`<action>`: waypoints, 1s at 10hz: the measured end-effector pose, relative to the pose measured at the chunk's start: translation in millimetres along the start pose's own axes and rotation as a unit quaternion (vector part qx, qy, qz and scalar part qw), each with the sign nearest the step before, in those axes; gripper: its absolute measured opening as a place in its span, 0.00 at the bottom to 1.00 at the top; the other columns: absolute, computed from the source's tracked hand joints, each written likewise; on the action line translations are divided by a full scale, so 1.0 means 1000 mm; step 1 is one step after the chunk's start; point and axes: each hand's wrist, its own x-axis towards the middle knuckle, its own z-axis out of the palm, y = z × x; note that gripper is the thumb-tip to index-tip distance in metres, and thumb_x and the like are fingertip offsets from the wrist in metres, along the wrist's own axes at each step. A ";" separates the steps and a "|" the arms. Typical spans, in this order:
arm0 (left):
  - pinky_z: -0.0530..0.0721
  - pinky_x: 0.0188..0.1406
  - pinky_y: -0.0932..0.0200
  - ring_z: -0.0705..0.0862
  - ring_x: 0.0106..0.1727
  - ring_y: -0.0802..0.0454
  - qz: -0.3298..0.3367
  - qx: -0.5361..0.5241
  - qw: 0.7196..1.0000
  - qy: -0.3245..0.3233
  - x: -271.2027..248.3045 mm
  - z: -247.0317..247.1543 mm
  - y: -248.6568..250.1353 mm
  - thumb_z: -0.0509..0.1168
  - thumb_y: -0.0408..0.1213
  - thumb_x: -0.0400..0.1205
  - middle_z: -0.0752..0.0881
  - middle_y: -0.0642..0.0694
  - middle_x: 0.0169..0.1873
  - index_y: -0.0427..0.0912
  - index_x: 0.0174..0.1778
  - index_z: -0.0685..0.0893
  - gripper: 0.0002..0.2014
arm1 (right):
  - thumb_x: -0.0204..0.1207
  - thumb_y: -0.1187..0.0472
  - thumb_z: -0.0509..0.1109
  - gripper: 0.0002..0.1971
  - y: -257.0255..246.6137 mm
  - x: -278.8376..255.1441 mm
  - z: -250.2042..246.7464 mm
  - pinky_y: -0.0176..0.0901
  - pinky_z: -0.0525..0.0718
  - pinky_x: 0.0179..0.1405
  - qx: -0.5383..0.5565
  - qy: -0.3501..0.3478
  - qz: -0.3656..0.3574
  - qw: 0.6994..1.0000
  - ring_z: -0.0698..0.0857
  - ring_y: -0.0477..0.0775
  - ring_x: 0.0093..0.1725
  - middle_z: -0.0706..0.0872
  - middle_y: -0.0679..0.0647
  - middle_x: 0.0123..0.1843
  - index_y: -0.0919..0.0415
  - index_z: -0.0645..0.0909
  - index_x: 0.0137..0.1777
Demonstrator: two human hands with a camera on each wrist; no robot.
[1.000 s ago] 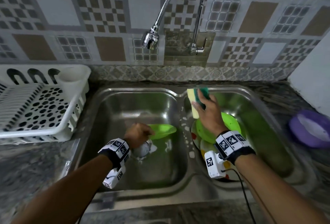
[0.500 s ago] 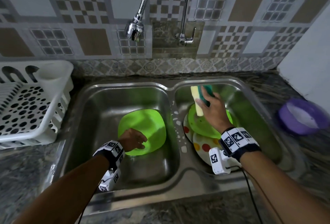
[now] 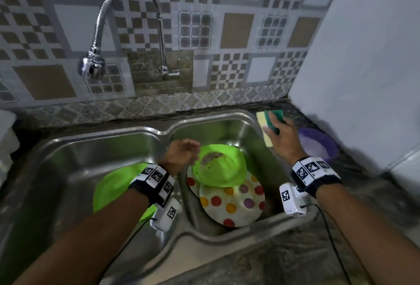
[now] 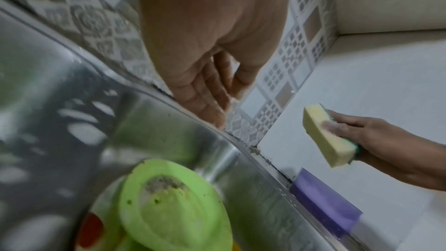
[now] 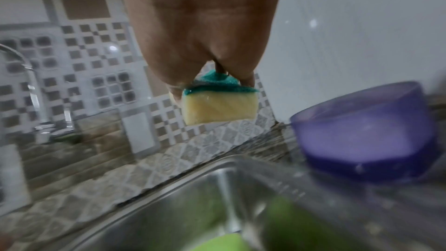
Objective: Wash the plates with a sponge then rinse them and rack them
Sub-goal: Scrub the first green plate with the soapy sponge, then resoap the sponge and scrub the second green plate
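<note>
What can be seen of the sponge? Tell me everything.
The sponge is a rectangular block with two layers: thick yellow foam and a thin green scouring pad. It looks damp. The right hand grips it, fingers curled over the green side, the yellow side bare. It is held in the air above the right basin's far corner, near the purple bowl, touching nothing but the hand.

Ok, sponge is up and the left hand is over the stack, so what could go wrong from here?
1. The dirty green plate sits tilted on the spotted plate; the empty left hand may make it slide.
2. The right hand holds the sponge close to the purple bowl, which it could knock over.
</note>
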 end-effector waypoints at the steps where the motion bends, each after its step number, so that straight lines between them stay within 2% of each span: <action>1: 0.88 0.43 0.54 0.88 0.31 0.53 -0.155 -0.006 0.971 -0.179 0.036 0.022 -0.025 0.56 0.33 0.83 0.90 0.54 0.30 0.47 0.47 0.87 0.14 | 0.77 0.48 0.66 0.26 0.048 0.021 -0.033 0.48 0.71 0.71 -0.054 -0.021 0.017 0.998 0.76 0.68 0.64 0.74 0.73 0.67 0.57 0.73 0.73; 2: 0.80 0.32 0.60 0.83 0.28 0.54 -0.091 -0.002 0.960 -0.263 0.063 0.026 -0.067 0.53 0.53 0.79 0.83 0.40 0.27 0.48 0.59 0.85 0.22 | 0.73 0.42 0.63 0.31 0.102 0.041 -0.057 0.61 0.77 0.66 -0.083 -0.039 0.027 0.995 0.80 0.71 0.62 0.81 0.74 0.63 0.60 0.75 0.71; 3: 0.81 0.22 0.74 0.81 0.24 0.76 -0.206 0.139 0.967 -0.057 0.066 0.042 -0.097 0.77 0.66 0.56 0.81 0.71 0.18 0.48 0.36 0.79 0.27 | 0.75 0.56 0.71 0.24 0.132 0.046 -0.073 0.63 0.78 0.64 -0.125 -0.075 0.047 0.988 0.82 0.72 0.61 0.84 0.74 0.60 0.66 0.77 0.68; 4: 0.71 0.27 0.89 0.82 0.28 0.67 -0.157 0.266 0.948 0.080 0.061 0.052 -0.113 0.72 0.31 0.72 0.81 0.62 0.20 0.50 0.48 0.71 0.18 | 0.75 0.62 0.72 0.21 0.145 0.046 -0.075 0.55 0.78 0.60 -0.146 -0.127 0.035 0.980 0.84 0.70 0.59 0.85 0.74 0.58 0.68 0.79 0.66; 5: 0.73 0.29 0.74 0.77 0.36 0.55 -0.192 0.295 0.930 0.108 0.060 0.053 -0.124 0.67 0.29 0.77 0.73 0.53 0.38 0.50 0.53 0.70 0.16 | 0.77 0.63 0.69 0.20 0.158 0.050 -0.066 0.54 0.73 0.65 -0.164 -0.185 0.044 0.968 0.81 0.69 0.65 0.83 0.72 0.62 0.68 0.78 0.67; 6: 0.77 0.55 0.58 0.79 0.64 0.40 -0.210 0.236 0.940 0.131 0.058 0.062 -0.127 0.66 0.22 0.77 0.76 0.40 0.52 0.42 0.56 0.72 0.17 | 0.77 0.56 0.66 0.22 0.163 0.049 -0.056 0.48 0.72 0.69 -0.185 -0.222 0.061 0.955 0.80 0.67 0.67 0.82 0.68 0.66 0.65 0.77 0.69; 7: 0.77 0.62 0.55 0.79 0.64 0.44 -0.210 0.179 0.950 0.146 0.066 0.054 -0.145 0.67 0.21 0.76 0.81 0.38 0.57 0.46 0.44 0.73 0.15 | 0.72 0.49 0.60 0.30 0.170 0.051 -0.046 0.42 0.76 0.63 -0.197 -0.221 0.042 0.954 0.84 0.69 0.61 0.85 0.70 0.61 0.67 0.76 0.70; 8: 0.75 0.32 0.78 0.83 0.41 0.62 -0.230 0.158 0.945 0.174 0.064 0.049 -0.148 0.74 0.28 0.72 0.86 0.59 0.35 0.54 0.33 0.70 0.20 | 0.81 0.57 0.59 0.23 0.172 0.052 -0.044 0.47 0.67 0.71 -0.250 -0.261 0.060 0.930 0.74 0.65 0.72 0.77 0.63 0.73 0.56 0.68 0.77; 9: 0.81 0.25 0.71 0.84 0.26 0.63 -0.098 0.248 0.950 0.161 0.063 0.049 -0.141 0.65 0.26 0.73 0.86 0.56 0.24 0.49 0.33 0.79 0.11 | 0.82 0.51 0.59 0.20 0.173 0.053 -0.043 0.44 0.64 0.74 -0.239 -0.252 0.070 0.935 0.73 0.59 0.74 0.78 0.54 0.73 0.50 0.73 0.74; 10: 0.76 0.30 0.78 0.83 0.31 0.67 -0.080 0.237 0.951 0.184 0.064 0.052 -0.120 0.68 0.27 0.72 0.85 0.57 0.30 0.56 0.41 0.80 0.16 | 0.78 0.52 0.66 0.21 0.167 0.057 -0.050 0.41 0.70 0.68 -0.212 -0.233 0.093 0.945 0.78 0.58 0.70 0.82 0.55 0.69 0.51 0.77 0.71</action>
